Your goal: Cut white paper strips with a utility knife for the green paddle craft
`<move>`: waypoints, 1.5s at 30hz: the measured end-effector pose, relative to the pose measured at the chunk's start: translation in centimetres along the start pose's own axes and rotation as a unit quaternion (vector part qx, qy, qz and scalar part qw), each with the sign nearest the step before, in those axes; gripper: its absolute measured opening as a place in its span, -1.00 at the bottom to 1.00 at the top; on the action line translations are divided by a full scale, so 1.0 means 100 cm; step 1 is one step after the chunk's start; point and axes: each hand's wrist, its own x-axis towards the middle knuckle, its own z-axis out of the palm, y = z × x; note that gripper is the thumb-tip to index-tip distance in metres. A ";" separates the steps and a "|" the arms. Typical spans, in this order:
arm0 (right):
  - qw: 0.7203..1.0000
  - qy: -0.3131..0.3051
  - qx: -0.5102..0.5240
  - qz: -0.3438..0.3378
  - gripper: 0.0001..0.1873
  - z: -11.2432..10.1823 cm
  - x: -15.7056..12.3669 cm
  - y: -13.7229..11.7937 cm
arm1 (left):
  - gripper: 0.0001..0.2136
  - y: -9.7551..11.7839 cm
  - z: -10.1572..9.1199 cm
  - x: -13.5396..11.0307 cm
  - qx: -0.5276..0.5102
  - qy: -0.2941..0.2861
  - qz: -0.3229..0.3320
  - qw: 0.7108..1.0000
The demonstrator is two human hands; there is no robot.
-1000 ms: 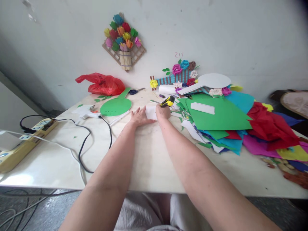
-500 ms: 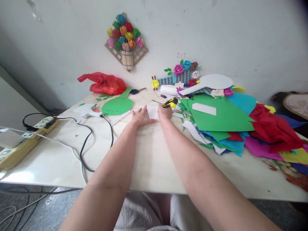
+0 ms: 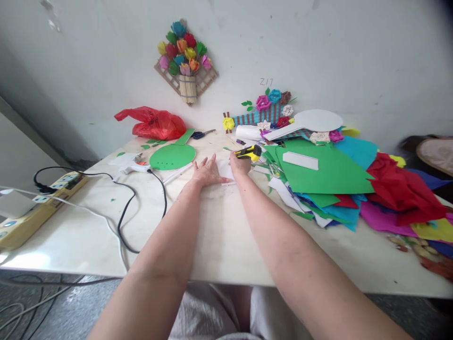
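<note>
1. A pale wall (image 3: 325,52) ahead, a pale table (image 3: 219,236) below it, and our clock is centred on the piece of white paper (image 3: 223,171) lying in front of the person, twelve towards the wall.
2. Left hand (image 3: 206,174) at nine o'clock, low and flat: fingers spread wide, thumb stretched along the paper's near edge!
3. Right hand (image 3: 240,165) at three, and it's a tight one, fingers curled round a yellow-and-black cutter (image 3: 253,152), handle poking out towards two o'clock; the blade is hidden, so whether it touches the paper, I can't tell.
4. Look at six: a thin white strip (image 3: 228,183) shows by the left thumb; loose or attached, no telling from here.
5. Out at nine, a round green piece (image 3: 172,158), a white glue gun (image 3: 136,167) beyond it; red bag (image 3: 159,124) at ten, scissors (image 3: 198,135) at eleven.
6. Busy side now: white paddle-shaped board (image 3: 318,120) at two, green sheets (image 3: 332,175) at three, crumpled red paper (image 3: 399,189) farther out.
</note>
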 end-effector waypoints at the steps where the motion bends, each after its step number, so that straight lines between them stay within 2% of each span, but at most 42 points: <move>1: 1.000 -0.007 0.022 0.013 -0.74 0.003 -0.001 0.000 | 0.14 -0.001 0.000 0.000 0.000 -0.017 0.009 1.000; 5: 0.989 -0.069 0.126 0.039 -0.82 0.012 -0.003 0.001 | 0.15 -0.002 -0.002 0.000 0.012 -0.043 0.020 0.999; 11: 0.970 -0.135 0.196 0.050 -0.83 0.014 -0.003 -0.006 | 0.14 0.001 -0.001 -0.001 0.035 -0.022 0.002 0.999; 15: 0.973 -0.157 0.163 0.043 -0.83 0.015 -0.003 -0.007 | 0.16 0.000 0.001 -0.001 0.039 -0.009 0.002 0.999; 22: 0.982 -0.152 0.096 0.065 -0.83 0.021 0.000 -0.003 | 0.07 -0.004 0.000 -0.004 0.006 -0.009 -0.033 0.999; 33: 0.980 -0.176 0.085 0.037 -0.84 0.033 0.015 0.000 | 0.14 -0.008 -0.002 -0.002 0.045 -0.038 -0.085 0.995; 40: 0.980 -0.182 0.076 0.027 -0.80 0.030 0.014 -0.004 | 0.02 -0.008 -0.007 -0.004 0.043 -0.067 -0.066 0.995; 45: 0.982 -0.181 0.053 0.029 -0.77 0.032 0.013 -0.002 | 0.00 -0.014 -0.008 -0.005 0.057 -0.064 -0.065 0.994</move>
